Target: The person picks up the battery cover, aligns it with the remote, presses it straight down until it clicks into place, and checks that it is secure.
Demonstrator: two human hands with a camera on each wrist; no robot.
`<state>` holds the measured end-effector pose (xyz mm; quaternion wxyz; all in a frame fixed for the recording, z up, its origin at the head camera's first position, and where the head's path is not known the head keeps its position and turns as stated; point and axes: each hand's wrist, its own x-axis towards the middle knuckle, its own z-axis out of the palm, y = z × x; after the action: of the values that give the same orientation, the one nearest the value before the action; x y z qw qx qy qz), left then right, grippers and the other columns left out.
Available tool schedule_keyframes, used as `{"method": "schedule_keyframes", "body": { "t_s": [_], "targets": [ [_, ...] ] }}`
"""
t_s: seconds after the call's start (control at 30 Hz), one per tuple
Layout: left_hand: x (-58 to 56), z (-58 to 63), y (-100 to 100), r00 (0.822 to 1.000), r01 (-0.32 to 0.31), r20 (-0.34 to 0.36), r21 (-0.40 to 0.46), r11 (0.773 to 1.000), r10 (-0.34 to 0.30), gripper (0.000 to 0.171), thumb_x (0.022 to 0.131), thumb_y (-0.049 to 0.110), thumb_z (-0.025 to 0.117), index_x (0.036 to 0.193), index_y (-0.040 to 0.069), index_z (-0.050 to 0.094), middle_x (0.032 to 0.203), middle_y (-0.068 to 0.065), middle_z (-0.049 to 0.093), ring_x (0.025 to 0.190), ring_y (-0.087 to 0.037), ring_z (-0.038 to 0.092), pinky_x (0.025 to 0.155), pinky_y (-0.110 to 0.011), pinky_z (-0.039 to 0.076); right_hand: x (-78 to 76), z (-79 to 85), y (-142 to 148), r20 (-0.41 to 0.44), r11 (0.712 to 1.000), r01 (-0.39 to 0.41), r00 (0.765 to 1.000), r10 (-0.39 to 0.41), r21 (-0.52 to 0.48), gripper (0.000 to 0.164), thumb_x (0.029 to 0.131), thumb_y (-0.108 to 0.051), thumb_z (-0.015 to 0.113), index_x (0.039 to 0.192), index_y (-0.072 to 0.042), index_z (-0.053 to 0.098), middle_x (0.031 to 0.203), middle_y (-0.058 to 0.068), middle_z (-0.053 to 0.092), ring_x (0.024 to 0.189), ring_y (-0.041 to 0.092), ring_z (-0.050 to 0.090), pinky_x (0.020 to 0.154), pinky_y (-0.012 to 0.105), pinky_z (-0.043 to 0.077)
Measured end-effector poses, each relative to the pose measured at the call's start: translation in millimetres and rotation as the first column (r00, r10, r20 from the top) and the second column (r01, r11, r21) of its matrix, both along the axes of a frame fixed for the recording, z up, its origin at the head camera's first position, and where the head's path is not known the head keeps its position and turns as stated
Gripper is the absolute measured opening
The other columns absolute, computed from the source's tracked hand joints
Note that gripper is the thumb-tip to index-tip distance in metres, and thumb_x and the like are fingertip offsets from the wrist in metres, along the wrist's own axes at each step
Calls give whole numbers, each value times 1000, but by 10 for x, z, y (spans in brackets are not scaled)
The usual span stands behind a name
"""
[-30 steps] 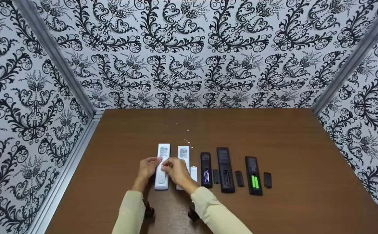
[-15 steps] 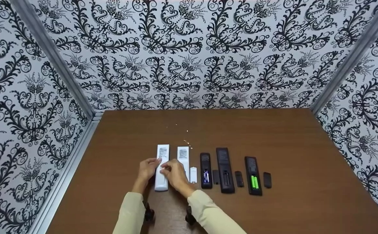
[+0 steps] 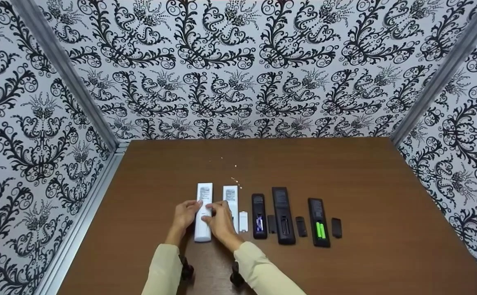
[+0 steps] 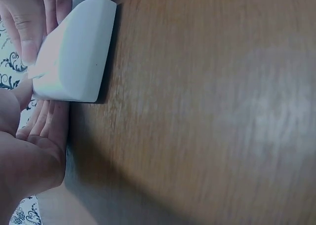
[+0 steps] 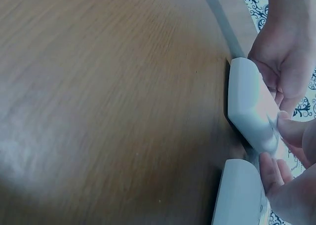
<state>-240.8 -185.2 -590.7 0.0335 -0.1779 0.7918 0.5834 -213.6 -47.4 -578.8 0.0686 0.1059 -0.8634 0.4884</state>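
Note:
A white remote control [image 3: 203, 229] lies back side up on the table, its printed label toward the far end. My left hand [image 3: 184, 215] holds its left edge, thumb on top. From the right, my right hand [image 3: 221, 223] grips the same remote; in the right wrist view its thumb presses the back while the fingers lie along the side. The battery cover's outline is hard to make out. Under and beside my right hand lies a second white remote [image 3: 230, 192], partly hidden, with a loose white battery cover [image 3: 243, 221] to its right.
Further right lie a short black remote [image 3: 259, 205] with purple batteries, a longer black remote [image 3: 281, 200] with an uncovered compartment, and another black remote [image 3: 316, 209] with green batteries. Black covers [image 3: 300, 226] lie beside them. Small white crumbs [image 3: 235, 180] dot the table behind; patterned walls enclose it.
The raised cover outline on the held remote has blended into its back. My right thumb and index finger have spread apart on the remote. My left hand has stayed nearly still.

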Motion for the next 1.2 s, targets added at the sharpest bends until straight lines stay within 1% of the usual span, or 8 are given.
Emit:
{"method": "schedule_keyframes", "body": {
  "t_s": [0.1,0.2,0.33,0.5,0.83,1.0,1.1,1.2],
  "targets": [
    [-1,2,-9,1000,13,17,13,1000,-13,48,101,27,60,130,-11,57,131,-31,61,125,-41,58,104,-47,47,-14,14,-22,43,1000,22,999,-22,5,46,77,-6,83,119,8,67,108,19,62,99,31,63,90,38,54],
    [0,9,-10,999,17,28,9,1000,-18,48,102,28,59,131,-11,57,132,-31,61,127,-41,57,106,-48,46,-24,27,-33,85,1000,18,996,-19,8,53,80,-6,82,126,11,61,111,23,64,102,34,65,92,41,55],
    [8,12,0,999,12,31,0,1000,-12,47,101,28,59,130,-10,58,132,-31,61,126,-41,58,106,-48,46,-21,31,-42,126,1000,11,992,-8,-23,55,81,-4,80,128,15,58,114,28,67,104,36,67,92,43,56],
    [2,-5,6,1000,2,13,0,1000,-2,46,101,26,60,128,-11,59,129,-31,63,122,-39,60,104,-46,47,-12,24,-64,135,998,38,990,-32,-43,53,81,-3,80,126,17,58,116,30,68,106,39,68,93,44,56],
    [40,-3,11,1000,1,15,-24,1000,0,49,101,28,60,130,-11,58,132,-32,60,124,-41,58,103,-47,48,30,7,-88,138,996,62,989,-54,-58,49,81,-1,78,125,14,62,114,27,68,107,36,66,94,44,55],
    [56,3,21,999,-16,-29,-21,1000,15,46,99,25,63,124,-13,60,125,-33,64,116,-40,63,96,-44,52,37,-3,-83,88,998,51,995,-49,-23,45,81,0,77,123,13,64,112,25,69,107,36,67,94,45,54],
    [50,4,41,997,-34,-63,-9,999,34,43,97,22,65,120,-14,62,118,-33,67,106,-35,67,88,-36,54,35,-1,-82,62,999,39,997,-40,16,42,84,-2,74,122,11,64,111,24,69,106,36,66,94,45,54],
    [42,4,69,994,-47,-100,-4,999,46,40,96,18,66,116,-16,63,110,-32,70,91,-26,69,76,-26,53,43,19,-88,77,999,10,997,-12,35,44,87,-3,72,126,14,59,116,29,65,110,40,64,97,48,52]
  ]
}}
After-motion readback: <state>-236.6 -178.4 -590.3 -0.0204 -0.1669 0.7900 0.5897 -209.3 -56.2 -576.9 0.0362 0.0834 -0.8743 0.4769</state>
